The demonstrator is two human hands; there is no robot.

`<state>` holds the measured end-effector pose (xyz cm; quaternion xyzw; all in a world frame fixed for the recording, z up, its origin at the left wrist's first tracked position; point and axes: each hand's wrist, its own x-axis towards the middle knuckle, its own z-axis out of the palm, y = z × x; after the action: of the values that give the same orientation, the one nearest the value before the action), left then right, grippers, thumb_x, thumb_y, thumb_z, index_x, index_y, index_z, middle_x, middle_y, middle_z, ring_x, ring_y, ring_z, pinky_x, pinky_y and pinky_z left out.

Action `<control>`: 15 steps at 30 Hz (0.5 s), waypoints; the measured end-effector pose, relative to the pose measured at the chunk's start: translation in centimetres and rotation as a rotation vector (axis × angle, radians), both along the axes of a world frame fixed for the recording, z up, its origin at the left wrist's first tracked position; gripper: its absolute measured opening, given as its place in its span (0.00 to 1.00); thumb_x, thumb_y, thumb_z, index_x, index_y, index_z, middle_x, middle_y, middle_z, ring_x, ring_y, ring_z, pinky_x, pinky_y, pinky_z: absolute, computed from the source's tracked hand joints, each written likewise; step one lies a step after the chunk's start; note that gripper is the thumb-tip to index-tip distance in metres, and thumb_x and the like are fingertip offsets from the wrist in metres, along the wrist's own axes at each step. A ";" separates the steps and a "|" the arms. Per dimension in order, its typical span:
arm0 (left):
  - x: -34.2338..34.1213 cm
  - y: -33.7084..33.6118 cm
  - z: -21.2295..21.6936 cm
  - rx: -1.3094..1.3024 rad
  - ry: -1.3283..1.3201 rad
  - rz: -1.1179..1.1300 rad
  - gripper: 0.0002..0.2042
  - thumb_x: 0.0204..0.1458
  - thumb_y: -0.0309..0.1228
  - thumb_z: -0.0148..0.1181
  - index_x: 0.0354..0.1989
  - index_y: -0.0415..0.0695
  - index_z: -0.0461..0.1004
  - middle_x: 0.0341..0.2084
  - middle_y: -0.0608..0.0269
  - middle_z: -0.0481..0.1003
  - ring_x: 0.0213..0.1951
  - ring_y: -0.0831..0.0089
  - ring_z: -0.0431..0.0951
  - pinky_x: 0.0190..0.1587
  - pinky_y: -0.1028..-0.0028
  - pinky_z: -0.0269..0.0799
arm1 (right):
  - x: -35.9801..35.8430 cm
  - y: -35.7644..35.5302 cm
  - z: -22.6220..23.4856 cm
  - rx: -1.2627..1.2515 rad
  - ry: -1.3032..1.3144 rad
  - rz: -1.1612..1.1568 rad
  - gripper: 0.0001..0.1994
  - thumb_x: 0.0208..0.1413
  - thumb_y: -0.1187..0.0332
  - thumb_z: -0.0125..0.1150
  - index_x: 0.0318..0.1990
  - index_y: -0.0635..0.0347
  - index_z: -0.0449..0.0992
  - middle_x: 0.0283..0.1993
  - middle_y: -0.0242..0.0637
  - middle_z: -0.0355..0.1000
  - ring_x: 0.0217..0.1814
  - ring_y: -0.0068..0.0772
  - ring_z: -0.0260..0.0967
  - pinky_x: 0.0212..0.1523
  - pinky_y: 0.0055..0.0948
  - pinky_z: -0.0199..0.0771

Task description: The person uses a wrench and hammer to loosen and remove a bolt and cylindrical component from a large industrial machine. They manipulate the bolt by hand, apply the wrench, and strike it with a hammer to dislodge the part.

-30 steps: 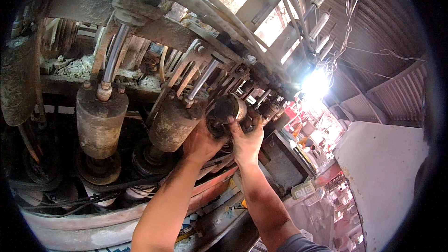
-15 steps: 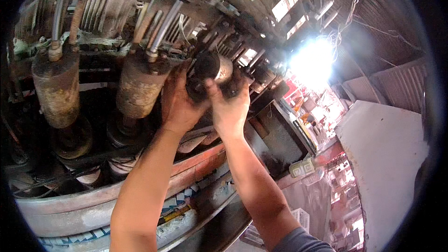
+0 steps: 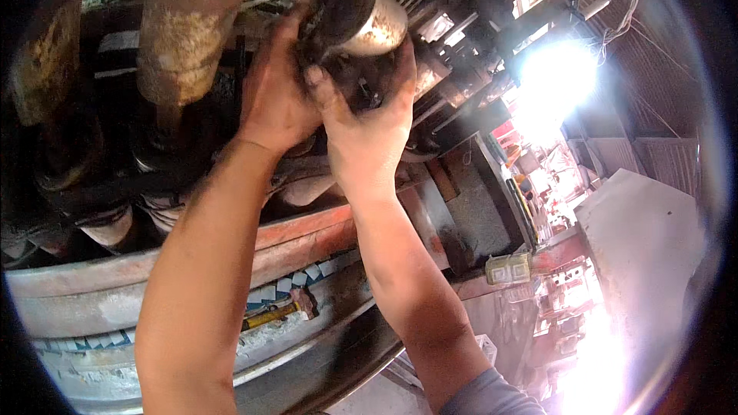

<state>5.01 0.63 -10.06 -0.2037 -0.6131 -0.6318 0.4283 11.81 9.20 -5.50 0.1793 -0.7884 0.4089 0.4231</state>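
Both my arms reach up into a row of grimy machine cylinders. My left hand (image 3: 278, 100) wraps round the left side of a dark, greasy metal part (image 3: 355, 81). On its other side my right hand (image 3: 369, 134) grips the same part, thumb on the near face and fingers behind. Right above sits a metal cylinder (image 3: 384, 27) with a dark round end and a pale, worn side. My fingertips lie close to it; whether they touch it I cannot tell. The back of the part is hidden.
Another stained cylinder (image 3: 184, 38) hangs to the left over a dark round fitting. Below runs a curved rim (image 3: 300, 234) with red paint, and a yellow-handled tool (image 3: 269, 315) lies under it. A pale panel (image 3: 646, 238) stands right, near a glaring light (image 3: 557, 81).
My view has shifted, so the machine sits higher and further left in it. Both hands have moved up with the part still between them, and the cylinder above looks closer.
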 end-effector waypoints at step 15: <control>3.2 -0.7 2.1 -0.227 -0.249 0.053 0.48 0.44 0.44 0.66 0.67 0.37 0.40 0.62 0.42 0.54 0.63 0.50 0.56 0.65 0.61 0.53 | 22.7 9.7 -6.2 -0.026 -0.418 -0.035 0.29 0.54 0.74 0.60 0.61 0.69 0.57 0.57 0.47 0.65 0.48 0.32 0.70 0.46 0.29 0.73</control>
<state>8.20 -0.11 -8.01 -0.1546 -0.7340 -0.5673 0.3400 34.51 18.89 -11.73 0.0715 -0.8567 0.4400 0.2597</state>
